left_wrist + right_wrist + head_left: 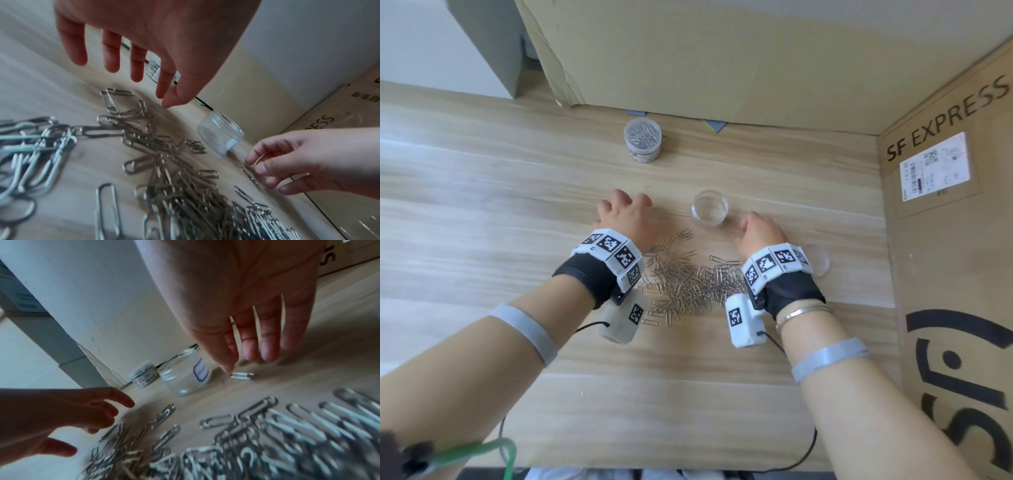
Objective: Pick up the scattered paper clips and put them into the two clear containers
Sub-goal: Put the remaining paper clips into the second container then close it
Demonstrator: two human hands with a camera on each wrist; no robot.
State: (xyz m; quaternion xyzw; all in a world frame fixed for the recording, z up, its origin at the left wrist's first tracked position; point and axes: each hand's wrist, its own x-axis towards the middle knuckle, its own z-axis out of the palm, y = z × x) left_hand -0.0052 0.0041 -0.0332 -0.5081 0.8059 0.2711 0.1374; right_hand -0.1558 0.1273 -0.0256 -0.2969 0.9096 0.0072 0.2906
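A heap of silver paper clips (688, 281) lies on the wooden table (482, 192) between my wrists. Beyond it stands an empty, open clear container (709, 208). Farther back is a second clear container (642, 139), full of clips. My left hand (625, 205) hovers past the heap's far left edge with its fingers (112, 53) hanging straight and holding nothing. My right hand (751, 222) is low beside the empty container (185, 378); its thumb tip reaches a single clip (242, 376) on the table, and its other fingers (249, 344) point down, holding nothing.
A clear round lid (816, 261) lies on the table, partly behind my right wrist band. Cardboard boxes wall in the back (688, 61) and the right side (955, 240). Bare wood stretches to the left and toward the near edge.
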